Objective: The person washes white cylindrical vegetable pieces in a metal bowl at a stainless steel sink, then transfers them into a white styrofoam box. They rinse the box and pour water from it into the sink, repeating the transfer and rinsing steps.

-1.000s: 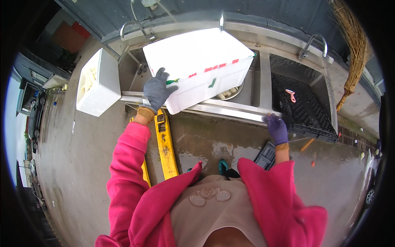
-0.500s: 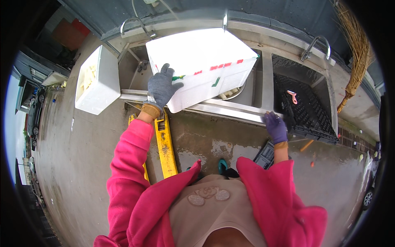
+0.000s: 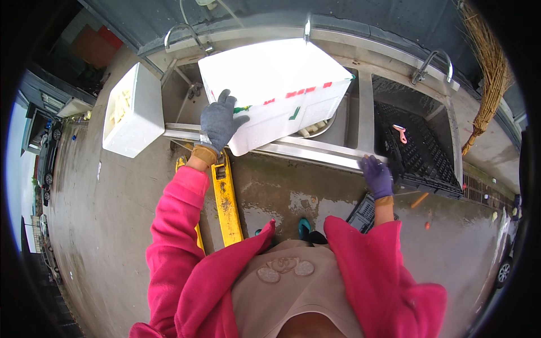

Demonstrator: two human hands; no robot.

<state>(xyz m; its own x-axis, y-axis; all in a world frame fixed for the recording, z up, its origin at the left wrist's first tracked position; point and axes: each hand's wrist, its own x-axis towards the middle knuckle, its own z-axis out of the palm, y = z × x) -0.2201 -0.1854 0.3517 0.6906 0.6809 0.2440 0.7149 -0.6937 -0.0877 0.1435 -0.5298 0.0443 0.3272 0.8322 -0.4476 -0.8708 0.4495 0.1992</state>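
Note:
A large white foam box [image 3: 276, 73] with red and green marks lies tilted across the sink. My left hand [image 3: 220, 121], in a grey glove, rests against its near left corner, fingers stretched and thumb apart. To the right, my right hand [image 3: 377, 176], in a purple glove, has its fingers closed over the front edge of the metal sink [image 3: 332, 158]. Under the box's right end shows part of a round basin [image 3: 326, 130] with pale pieces in it; the box hides the rest.
A smaller foam box [image 3: 141, 124] with pale yellow pieces stands left. A black crate [image 3: 417, 152] sits in the right basin, a pink peeler [image 3: 400, 133] on it. Yellow pallet-jack forks [image 3: 226, 203] lie below the sink on wet floor. A straw broom [image 3: 489, 84] hangs at right.
The large foam box and my left hand on it have shifted very slightly left. My right hand stays at the sink edge.

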